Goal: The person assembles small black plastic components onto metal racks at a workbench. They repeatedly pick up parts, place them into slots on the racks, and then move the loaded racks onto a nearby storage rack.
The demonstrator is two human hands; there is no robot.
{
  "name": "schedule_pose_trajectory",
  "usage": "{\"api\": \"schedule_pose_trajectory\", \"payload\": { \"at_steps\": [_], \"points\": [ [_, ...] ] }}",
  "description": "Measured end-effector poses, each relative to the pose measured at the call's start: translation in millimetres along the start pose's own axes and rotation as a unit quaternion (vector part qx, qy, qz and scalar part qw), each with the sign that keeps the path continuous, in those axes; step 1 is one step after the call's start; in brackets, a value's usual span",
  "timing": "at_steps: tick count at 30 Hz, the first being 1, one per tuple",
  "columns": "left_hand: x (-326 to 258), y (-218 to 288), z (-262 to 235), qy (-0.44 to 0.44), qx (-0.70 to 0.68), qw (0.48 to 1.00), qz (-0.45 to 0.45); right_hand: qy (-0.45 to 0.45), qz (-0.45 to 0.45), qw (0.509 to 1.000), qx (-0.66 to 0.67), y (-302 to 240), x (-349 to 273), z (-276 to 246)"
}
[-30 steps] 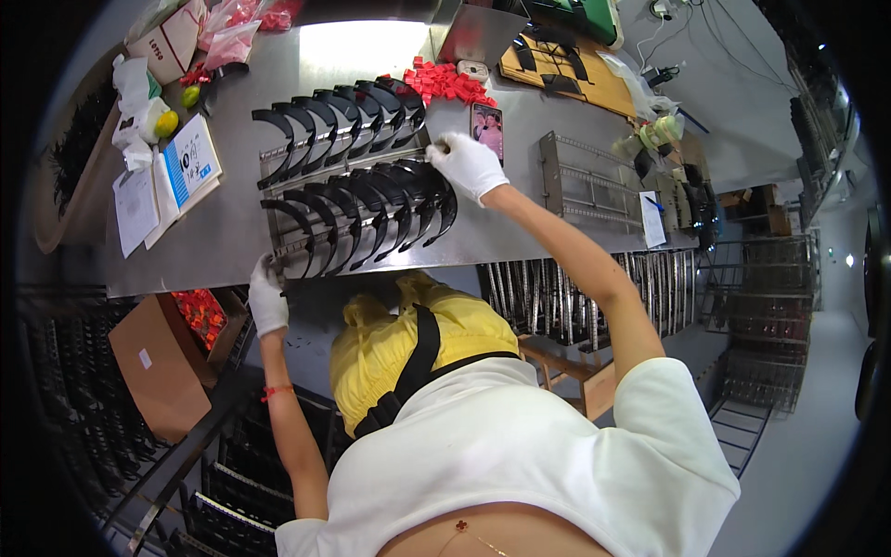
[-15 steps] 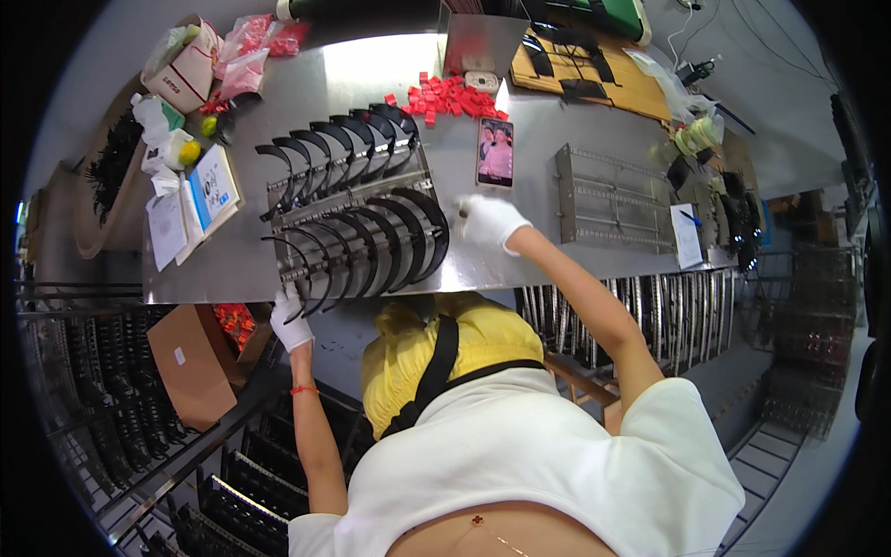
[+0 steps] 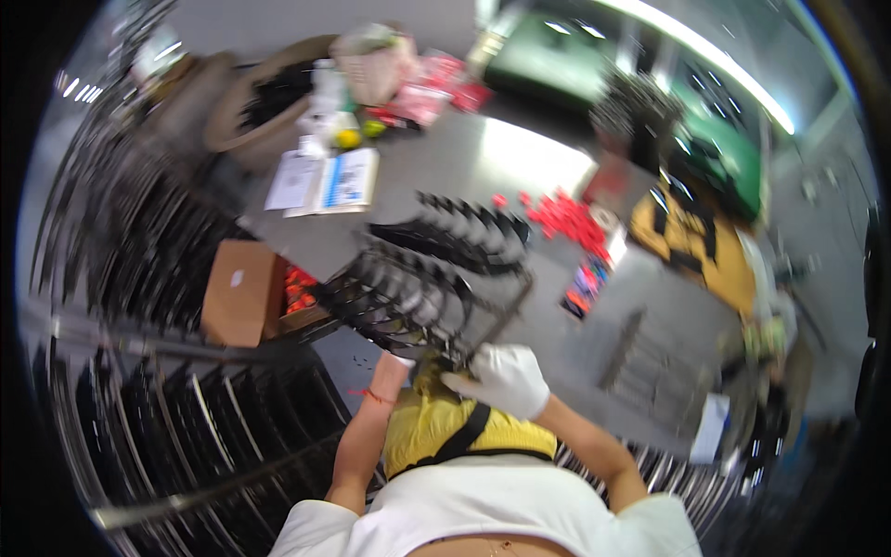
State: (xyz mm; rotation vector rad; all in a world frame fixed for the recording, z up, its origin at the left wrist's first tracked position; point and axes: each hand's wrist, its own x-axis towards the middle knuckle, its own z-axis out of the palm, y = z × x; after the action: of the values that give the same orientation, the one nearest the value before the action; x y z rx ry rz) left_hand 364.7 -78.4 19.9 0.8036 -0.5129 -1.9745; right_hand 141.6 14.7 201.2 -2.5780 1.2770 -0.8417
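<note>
A metal rack (image 3: 506, 320) carries two rows of black curved strips (image 3: 408, 290) and is tilted at the table's near edge. In a white glove, my right hand (image 3: 509, 379) grips the rack's near right corner, its fingers partly hidden against the frame. My left hand (image 3: 401, 360) is at the near left side of the rack; most of it is covered by the strips, and only some white glove shows. The rack hangs partly over the table edge in front of my yellow apron (image 3: 422, 429). Motion blurs the strips and the rack.
On the metal table (image 3: 548, 320) lie red clips (image 3: 566, 215), a phone (image 3: 585, 286), an unloaded wire rack (image 3: 659, 367) and an open booklet (image 3: 348, 178). A cardboard box (image 3: 243, 292) with red parts stands left of the table. Loaded racks (image 3: 186, 399) fill the lower left.
My right hand has come from beside the rack to its near corner. The rack has been pulled toward me and tilted. My view has turned left, and the picture is blurred.
</note>
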Motion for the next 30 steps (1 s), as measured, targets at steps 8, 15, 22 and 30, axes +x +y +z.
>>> {"api": "schedule_pose_trajectory", "payload": {
  "at_steps": [8,15,22,30],
  "points": [
    [-180,125,76,0.299,-0.15,0.931,0.145,-0.096,-0.252,0.943,0.197,16,-24,65],
    [-343,117,122,0.632,0.524,0.546,0.17,-0.247,-0.341,0.902,0.093,21,23,181],
    [-501,132,200,0.74,0.672,0.04,0.015,-0.176,-0.366,0.914,-0.012,53,71,278],
    [-610,156,268,0.736,0.67,-0.053,-0.078,-0.102,-0.381,0.919,-0.011,34,90,304]
  ]
}}
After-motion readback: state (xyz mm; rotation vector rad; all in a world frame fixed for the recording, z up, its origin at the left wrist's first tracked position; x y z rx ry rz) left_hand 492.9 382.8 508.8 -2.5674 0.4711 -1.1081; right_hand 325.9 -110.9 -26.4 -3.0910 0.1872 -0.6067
